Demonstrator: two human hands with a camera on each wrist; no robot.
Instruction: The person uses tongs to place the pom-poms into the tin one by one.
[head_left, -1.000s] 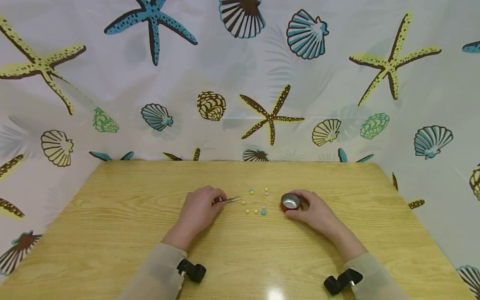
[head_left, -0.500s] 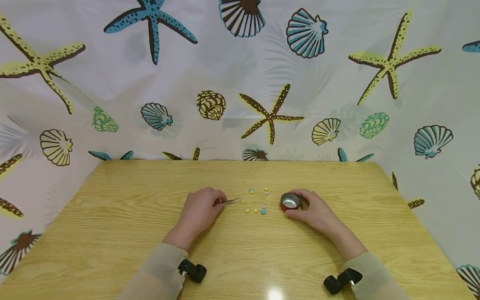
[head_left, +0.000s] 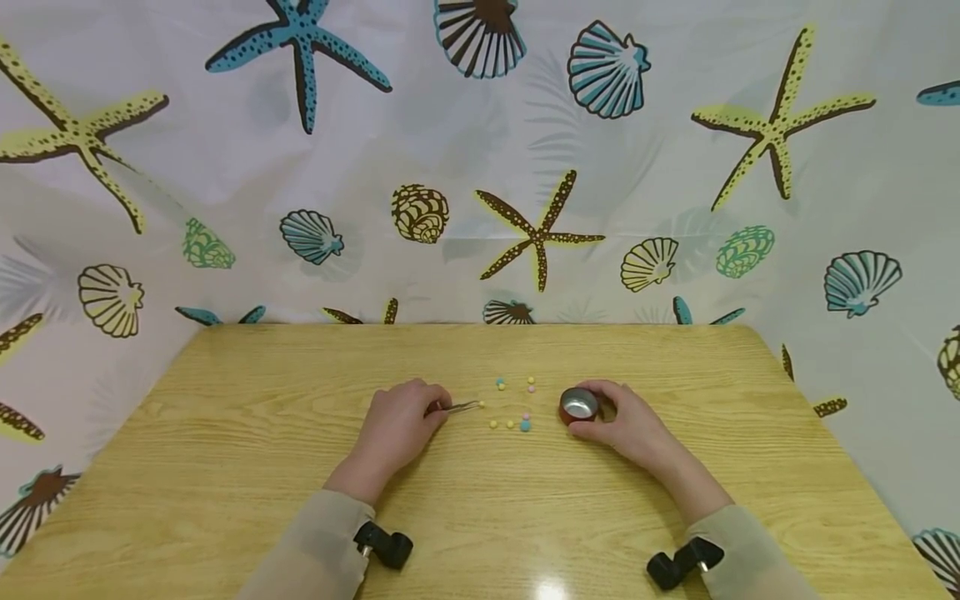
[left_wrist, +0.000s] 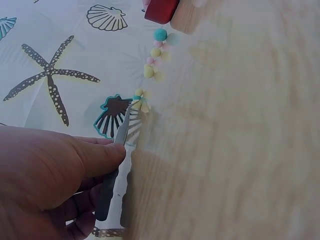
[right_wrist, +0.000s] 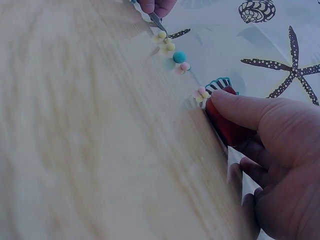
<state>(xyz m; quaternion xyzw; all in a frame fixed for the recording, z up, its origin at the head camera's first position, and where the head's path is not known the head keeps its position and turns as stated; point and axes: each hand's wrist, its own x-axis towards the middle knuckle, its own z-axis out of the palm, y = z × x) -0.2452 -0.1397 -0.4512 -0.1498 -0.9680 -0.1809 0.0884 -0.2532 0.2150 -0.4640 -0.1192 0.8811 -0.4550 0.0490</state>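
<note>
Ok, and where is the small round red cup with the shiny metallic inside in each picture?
Head: red cup, right of centre, below middle, in the right hand.
Left wrist: red cup, top centre, cut by the upper edge.
Right wrist: red cup, right of centre, at mid-height.
Shared landmark in all three: the large round blue ball.

Obst.: balls, betw. L hand w/ tweezers & R hand w/ cup. Passable: tbl. strip behind balls; wide bay betw. forearms.
</note>
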